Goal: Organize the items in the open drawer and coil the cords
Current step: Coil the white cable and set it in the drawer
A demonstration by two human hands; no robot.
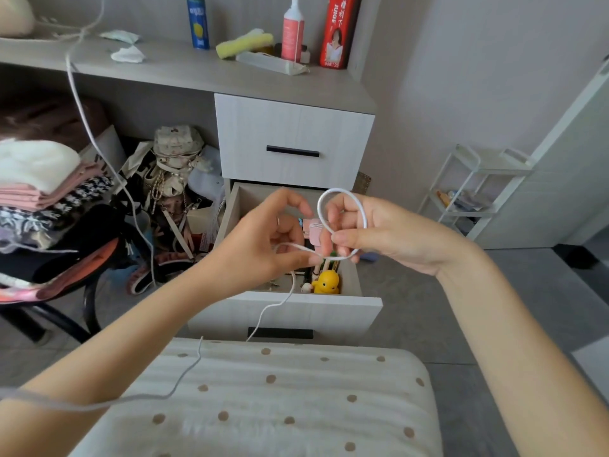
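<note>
Above the open drawer (354, 278), right hand (369, 230) pinches one cord (361, 209) loop; left hand (263, 245) fingers pinch the slack: match each loop.

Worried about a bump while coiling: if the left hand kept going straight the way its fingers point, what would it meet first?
The left hand points right, toward the right hand. It would likely meet those fingers and the white cord loop first; depth is hard to judge, but they look almost touching.
</note>
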